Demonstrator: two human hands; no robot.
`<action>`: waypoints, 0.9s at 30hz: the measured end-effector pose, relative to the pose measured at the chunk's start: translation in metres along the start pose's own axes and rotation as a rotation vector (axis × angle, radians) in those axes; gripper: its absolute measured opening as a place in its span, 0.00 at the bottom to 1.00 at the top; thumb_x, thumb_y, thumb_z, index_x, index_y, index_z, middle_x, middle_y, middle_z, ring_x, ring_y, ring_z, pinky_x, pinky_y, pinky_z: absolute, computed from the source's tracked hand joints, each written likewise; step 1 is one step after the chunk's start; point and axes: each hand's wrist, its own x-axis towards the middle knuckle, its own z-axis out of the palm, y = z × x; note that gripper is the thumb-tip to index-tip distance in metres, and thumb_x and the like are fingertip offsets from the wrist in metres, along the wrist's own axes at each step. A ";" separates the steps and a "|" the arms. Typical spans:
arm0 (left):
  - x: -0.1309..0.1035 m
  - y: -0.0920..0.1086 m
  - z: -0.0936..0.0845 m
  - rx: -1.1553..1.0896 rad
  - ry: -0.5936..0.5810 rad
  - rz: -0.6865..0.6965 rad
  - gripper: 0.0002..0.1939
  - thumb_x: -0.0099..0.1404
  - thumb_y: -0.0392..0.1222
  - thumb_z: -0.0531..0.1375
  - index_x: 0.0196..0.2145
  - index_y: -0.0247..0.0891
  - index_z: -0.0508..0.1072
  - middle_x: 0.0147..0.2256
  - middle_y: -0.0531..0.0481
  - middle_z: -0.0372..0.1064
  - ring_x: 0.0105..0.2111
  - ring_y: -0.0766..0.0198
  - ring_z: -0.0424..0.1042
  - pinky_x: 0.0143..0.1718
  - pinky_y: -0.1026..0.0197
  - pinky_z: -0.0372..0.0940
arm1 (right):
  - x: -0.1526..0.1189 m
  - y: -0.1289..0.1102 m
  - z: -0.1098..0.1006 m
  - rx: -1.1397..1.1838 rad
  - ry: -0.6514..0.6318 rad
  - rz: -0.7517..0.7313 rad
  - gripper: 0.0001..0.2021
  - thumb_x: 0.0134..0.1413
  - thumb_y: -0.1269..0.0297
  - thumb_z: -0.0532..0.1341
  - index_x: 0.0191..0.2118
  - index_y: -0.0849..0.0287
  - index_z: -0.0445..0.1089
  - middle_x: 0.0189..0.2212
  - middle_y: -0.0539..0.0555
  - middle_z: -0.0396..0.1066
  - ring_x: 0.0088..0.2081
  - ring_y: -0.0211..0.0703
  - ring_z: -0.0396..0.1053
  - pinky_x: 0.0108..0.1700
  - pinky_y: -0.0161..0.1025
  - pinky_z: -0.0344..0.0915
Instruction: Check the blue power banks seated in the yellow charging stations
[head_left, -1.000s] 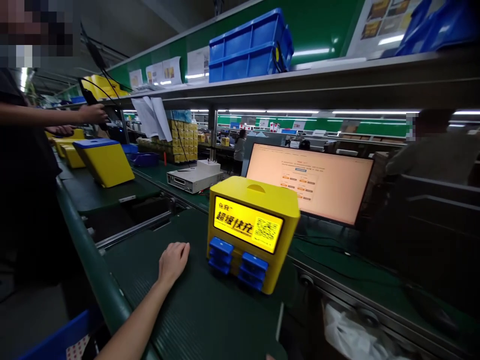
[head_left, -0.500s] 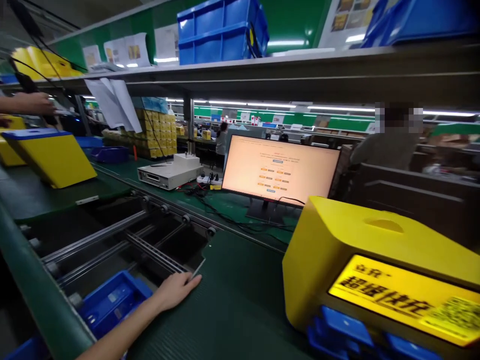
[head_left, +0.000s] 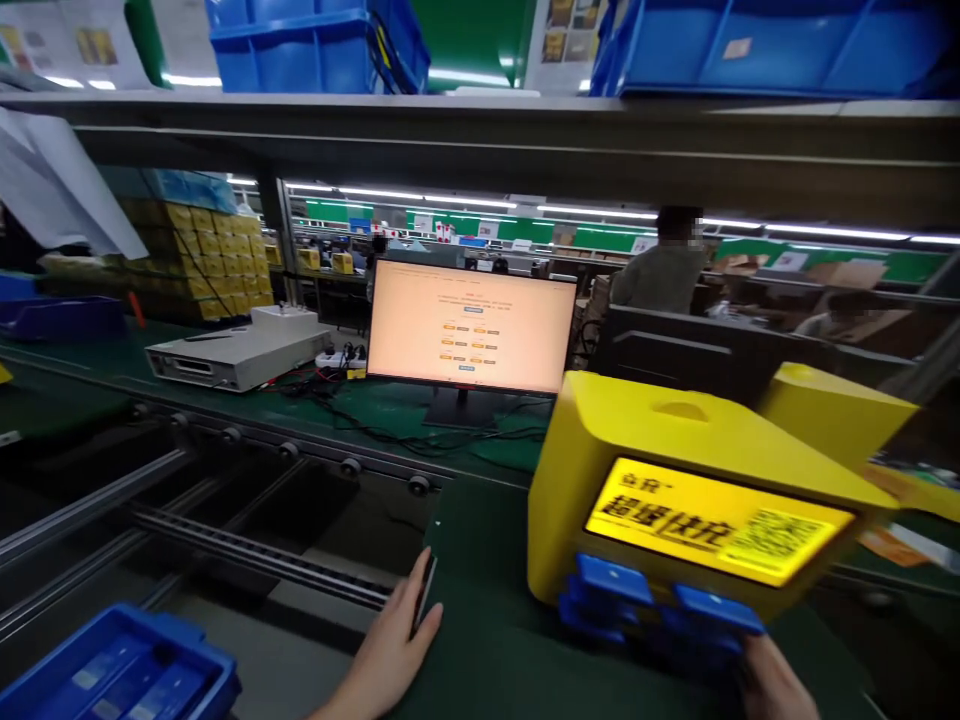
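1. While the yellow charging station (head_left: 675, 480) sits on the green surface (head_left: 480, 540) at near right, both hands work low in view.
2. Left hand (head_left: 394, 650) lies flat, fingers loosely together, thumb hooked over the left edge of the dark mat (head_left: 495, 660); it looks to steady or slide that mat, gripping nothing else.
3. Right hand (head_left: 776, 685) is mostly cut off at the bottom edge, touching the station's blue slots (head_left: 652, 600); how far open it is I cannot tell.
4. Station's lit screen faces the person, probably so it can be read.
5. Left of the mat edge the conveyor opens to bare rails (head_left: 225, 545) and a gap; blue tray (head_left: 120, 675) below at near left.
6. Monitor (head_left: 471, 325) and cables crowd the far side; free room is mainly leftward along the surface.
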 end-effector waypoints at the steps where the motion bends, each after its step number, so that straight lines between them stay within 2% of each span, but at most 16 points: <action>1: 0.001 0.004 0.003 0.091 0.047 0.064 0.33 0.65 0.58 0.45 0.64 0.49 0.40 0.59 0.44 0.53 0.57 0.50 0.56 0.52 0.52 0.59 | -0.004 -0.002 0.009 -0.004 -0.019 -0.001 0.39 0.34 0.37 0.62 0.52 0.59 0.65 0.54 0.57 0.64 0.59 0.60 0.53 0.61 0.53 0.48; 2: 0.004 0.008 0.006 0.193 0.089 0.146 0.31 0.65 0.57 0.46 0.63 0.50 0.44 0.61 0.47 0.47 0.60 0.49 0.48 0.57 0.47 0.52 | -0.009 -0.004 0.020 -0.014 -0.047 -0.014 0.40 0.33 0.38 0.63 0.51 0.60 0.65 0.54 0.58 0.64 0.59 0.61 0.52 0.61 0.53 0.46; 4: 0.010 0.018 0.018 0.299 0.102 0.292 0.31 0.64 0.55 0.51 0.62 0.51 0.47 0.63 0.49 0.42 0.63 0.49 0.39 0.61 0.42 0.39 | -0.019 -0.011 0.042 -0.029 -0.103 -0.067 0.38 0.34 0.37 0.63 0.49 0.61 0.67 0.52 0.58 0.66 0.58 0.61 0.55 0.60 0.51 0.49; 6: 0.020 0.027 0.032 0.197 0.099 0.320 0.40 0.60 0.54 0.57 0.63 0.46 0.43 0.64 0.46 0.38 0.63 0.50 0.38 0.62 0.44 0.39 | -0.027 -0.015 0.060 -0.031 -0.151 -0.116 0.36 0.36 0.37 0.62 0.47 0.61 0.68 0.49 0.58 0.69 0.56 0.61 0.58 0.58 0.50 0.54; 9: 0.036 0.036 0.050 -0.055 0.196 0.238 0.48 0.54 0.51 0.61 0.63 0.37 0.39 0.63 0.39 0.38 0.62 0.51 0.42 0.61 0.48 0.46 | -0.035 -0.016 0.077 -0.026 -0.198 -0.145 0.35 0.40 0.40 0.62 0.49 0.62 0.67 0.49 0.58 0.69 0.54 0.58 0.60 0.55 0.47 0.57; 11: 0.043 0.040 0.053 -0.129 0.264 0.241 0.46 0.54 0.52 0.60 0.62 0.36 0.41 0.62 0.40 0.41 0.62 0.52 0.43 0.62 0.50 0.45 | -0.038 -0.015 0.081 -0.022 -0.228 -0.154 0.35 0.43 0.41 0.61 0.51 0.63 0.65 0.50 0.58 0.68 0.55 0.56 0.60 0.55 0.45 0.58; 16: 0.044 0.049 0.044 -0.244 0.343 0.209 0.41 0.57 0.60 0.55 0.61 0.37 0.46 0.61 0.39 0.41 0.62 0.51 0.43 0.61 0.51 0.48 | -0.043 -0.017 0.085 -0.005 -0.270 -0.152 0.33 0.47 0.44 0.60 0.54 0.63 0.63 0.52 0.58 0.67 0.55 0.55 0.60 0.54 0.43 0.58; 21: 0.044 0.070 0.042 -0.357 0.389 0.245 0.43 0.56 0.65 0.54 0.61 0.39 0.46 0.61 0.41 0.41 0.62 0.50 0.42 0.61 0.50 0.48 | -0.046 -0.017 0.082 0.012 -0.262 -0.160 0.30 0.47 0.46 0.61 0.52 0.62 0.65 0.50 0.58 0.68 0.55 0.55 0.60 0.56 0.46 0.57; 24: 0.047 0.075 0.041 -0.387 0.432 0.203 0.43 0.55 0.68 0.53 0.60 0.38 0.50 0.59 0.40 0.44 0.61 0.49 0.45 0.61 0.49 0.48 | -0.036 -0.015 0.080 0.040 -0.258 -0.168 0.28 0.50 0.44 0.57 0.49 0.63 0.68 0.48 0.58 0.70 0.53 0.54 0.63 0.54 0.47 0.60; 27: 0.050 0.064 0.041 -0.345 0.394 0.263 0.42 0.56 0.68 0.52 0.60 0.41 0.50 0.59 0.42 0.45 0.61 0.50 0.46 0.62 0.49 0.47 | -0.010 -0.015 0.082 0.040 -0.221 -0.203 0.28 0.50 0.42 0.55 0.46 0.63 0.69 0.45 0.59 0.72 0.48 0.55 0.67 0.47 0.46 0.66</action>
